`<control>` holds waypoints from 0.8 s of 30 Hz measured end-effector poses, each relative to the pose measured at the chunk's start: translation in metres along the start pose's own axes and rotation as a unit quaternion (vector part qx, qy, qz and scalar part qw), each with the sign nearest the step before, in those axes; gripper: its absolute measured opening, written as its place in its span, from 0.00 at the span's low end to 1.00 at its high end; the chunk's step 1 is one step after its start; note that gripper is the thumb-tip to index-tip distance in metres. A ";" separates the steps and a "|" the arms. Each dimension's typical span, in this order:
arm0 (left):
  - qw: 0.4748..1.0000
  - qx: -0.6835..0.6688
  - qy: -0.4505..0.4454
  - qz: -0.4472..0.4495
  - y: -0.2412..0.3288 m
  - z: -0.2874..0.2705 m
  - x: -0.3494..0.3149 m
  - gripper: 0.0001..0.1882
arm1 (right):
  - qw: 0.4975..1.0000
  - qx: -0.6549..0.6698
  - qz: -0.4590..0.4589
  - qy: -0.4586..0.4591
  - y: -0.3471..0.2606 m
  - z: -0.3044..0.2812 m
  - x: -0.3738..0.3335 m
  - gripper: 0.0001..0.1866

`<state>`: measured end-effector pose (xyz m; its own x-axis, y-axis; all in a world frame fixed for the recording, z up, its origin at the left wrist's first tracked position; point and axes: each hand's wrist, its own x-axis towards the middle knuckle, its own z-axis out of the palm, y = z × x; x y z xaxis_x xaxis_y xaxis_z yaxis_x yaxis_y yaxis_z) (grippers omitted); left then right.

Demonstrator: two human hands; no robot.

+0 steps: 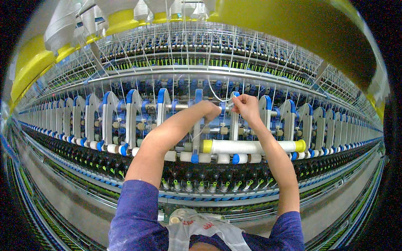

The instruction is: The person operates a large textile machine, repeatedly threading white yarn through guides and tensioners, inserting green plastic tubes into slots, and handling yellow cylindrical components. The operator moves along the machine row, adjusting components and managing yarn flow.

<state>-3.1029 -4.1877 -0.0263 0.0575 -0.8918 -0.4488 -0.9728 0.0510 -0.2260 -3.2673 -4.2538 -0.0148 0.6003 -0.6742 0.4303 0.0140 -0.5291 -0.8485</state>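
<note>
My right hand (247, 106) is raised at the drafting arms of a spinning frame, thumb and fingertips pinched on a white roving strand (214, 95). The strand curves up and left in a loose loop. Close to its left, my left hand (210, 111) is bent over a metal bar, fingers curled and mostly turned from view; what they hold cannot be made out. A thin loose strand (198, 134) hangs below it. Under both hands a white yarn bobbin (236, 147) with yellow ends lies across the rollers, partly covered by my right forearm.
Grey drafting arms (132, 117) with blue tops line the machine on both sides. Green-tipped spindles (201, 185) run below. Overhead hang white roving packages (63, 31) and yellow holders (31, 62). A horizontal metal rail (167, 71) crosses above my hands, with many strands descending past it.
</note>
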 end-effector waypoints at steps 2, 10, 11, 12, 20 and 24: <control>0.999 0.027 -0.012 0.018 0.000 0.004 0.003 0.23 | 1.000 0.012 0.000 -0.006 0.001 0.003 -0.002 0.13; 0.996 0.069 0.058 0.022 0.005 0.007 -0.008 0.20 | 0.998 0.044 0.012 -0.033 0.007 0.017 0.003 0.13; 0.994 0.089 0.066 0.023 0.007 0.007 -0.015 0.18 | 0.999 0.036 0.012 -0.037 0.007 0.019 0.005 0.13; 0.988 0.101 0.112 0.043 0.009 0.007 -0.023 0.16 | 0.999 0.011 0.002 -0.043 0.007 0.021 0.006 0.12; 0.956 -0.070 0.285 0.010 0.003 0.031 -0.160 0.11 | 0.945 -0.258 -0.141 -0.145 0.017 0.056 0.017 0.12; 0.876 -0.366 0.311 0.047 -0.023 0.055 -0.215 0.12 | 0.936 -0.282 -0.101 -0.185 0.028 0.077 0.024 0.13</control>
<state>-3.0803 -3.9723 0.0277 0.0568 -0.9832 0.1734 -0.8633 0.0388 0.5032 -3.1907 -4.2450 -0.0520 0.8681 -0.3622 0.3395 -0.2052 -0.8845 -0.4191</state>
